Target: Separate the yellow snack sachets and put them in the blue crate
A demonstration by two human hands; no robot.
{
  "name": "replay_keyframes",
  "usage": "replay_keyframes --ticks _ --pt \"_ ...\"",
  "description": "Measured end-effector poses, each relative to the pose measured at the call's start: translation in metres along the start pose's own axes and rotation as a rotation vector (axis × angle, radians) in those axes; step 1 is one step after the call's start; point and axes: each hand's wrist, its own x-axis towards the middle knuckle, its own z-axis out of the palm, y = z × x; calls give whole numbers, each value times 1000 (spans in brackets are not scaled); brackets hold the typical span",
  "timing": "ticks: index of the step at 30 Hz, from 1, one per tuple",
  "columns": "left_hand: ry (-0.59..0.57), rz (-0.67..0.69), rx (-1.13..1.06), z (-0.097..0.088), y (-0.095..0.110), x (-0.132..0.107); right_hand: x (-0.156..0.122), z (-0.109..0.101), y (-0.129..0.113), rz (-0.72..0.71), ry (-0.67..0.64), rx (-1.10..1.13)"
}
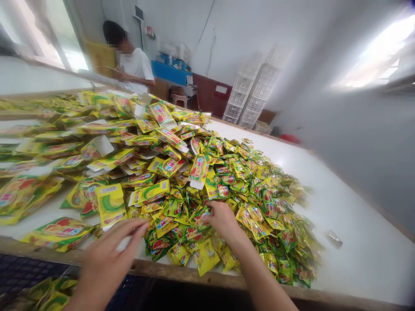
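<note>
A large heap of small shiny yellow-green packets (256,216) with fruit pictures lies on a white table. My right hand (223,220) reaches into the near side of this heap, its fingers curled and closed on a small packet (201,216). To the left, my left hand (113,246) is over the table's front edge, thumb and fingertips drawn together in a pinch. Anything between those fingertips is too small or blurred to make out. Just beyond it stands a yellow carton (111,205) with a barcode, beside another yellow box (151,193) lying on its side.
Many flat and half-open cartons (106,129) are piled at the left. A larger pouch (60,233) lies by the wooden table edge (181,271). Below, a dark crate (19,272) holds more packets. A person (136,69) sits beyond the table; white crates (249,93) stand stacked behind.
</note>
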Motion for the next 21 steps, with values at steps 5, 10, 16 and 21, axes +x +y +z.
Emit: replay_keyframes --ticks 5,10,16,21 --pt "-119 -6 53 102 44 102 -6 3 -11 -44 3 -47" --pt "-74 -175 119 135 56 139 -40 12 -2 -227 155 105" --pt "-410 -280 -97 48 59 88 -65 -30 16 -107 150 722" --pt "-905 -353 -225 20 90 33 -82 -60 2 -80 145 1009"
